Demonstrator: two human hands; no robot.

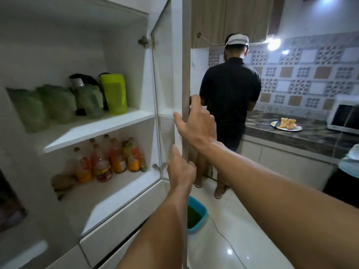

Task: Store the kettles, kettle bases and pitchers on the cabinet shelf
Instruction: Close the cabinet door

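The white cabinet stands open, its glass door (177, 78) swung out edge-on toward me. My right hand (196, 121) grips the door's outer edge, thumb on the near face and fingers wrapped behind. Lower on the same edge, my left hand (180, 169) holds the door, fingers curled round it. On the upper shelf (108, 125) stand several green pitchers (58, 103), a bright lime-green one (114, 94) and a dark kettle with a steel body (79, 82) behind them.
The lower shelf holds several sauce bottles (110, 162). A person in a black shirt (231, 100) stands close behind the door, facing the marble counter (310, 136) with a plate of food (286, 126) and a microwave (343, 117). A blue bin (198, 214) sits on the floor.
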